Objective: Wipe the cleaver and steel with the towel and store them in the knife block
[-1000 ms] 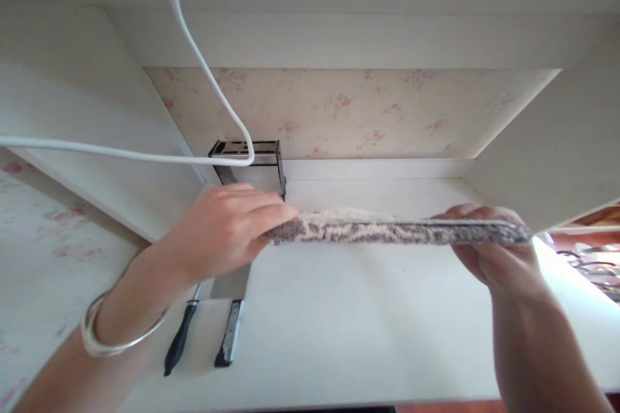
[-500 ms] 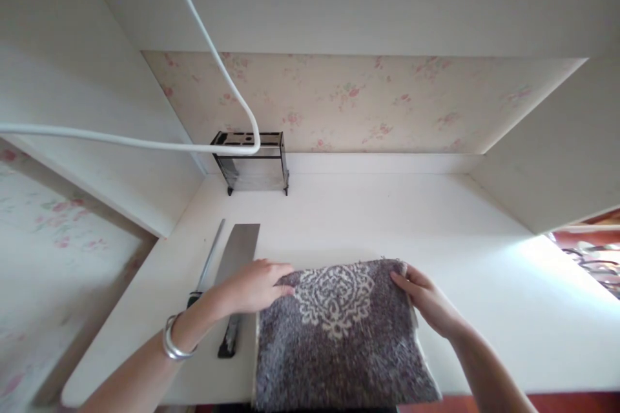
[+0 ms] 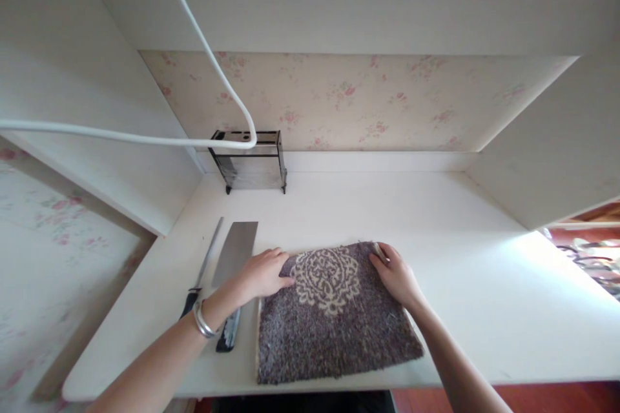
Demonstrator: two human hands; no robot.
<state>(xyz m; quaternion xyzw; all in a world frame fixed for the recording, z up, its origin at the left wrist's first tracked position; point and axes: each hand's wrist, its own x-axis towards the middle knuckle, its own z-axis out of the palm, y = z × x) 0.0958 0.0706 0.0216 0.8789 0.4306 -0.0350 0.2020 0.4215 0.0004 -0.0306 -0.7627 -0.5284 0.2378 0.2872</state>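
A piece of grey-purple carpet with a cream ornamental pattern lies on the white tabletop near its front edge. My left hand has its thumb on top of the carpet's far left corner and its fingers around the edge. At the far right corner, my right hand pinches the carpet between thumb and fingers, and a bit of pale backing shows there. Left of the carpet lies a cleaver, its dark handle partly behind my left forearm. Beside it is a sharpening steel with a black handle.
A clear knife block with a black frame stands against the back of the white table. A white cable hangs in the upper left foreground. White panels enclose the sides, with floral wallpaper behind.
Both hands have moved the carpet away from me, farther onto the tabletop. Its near edge, which hung past the table's front, now lies on the table.
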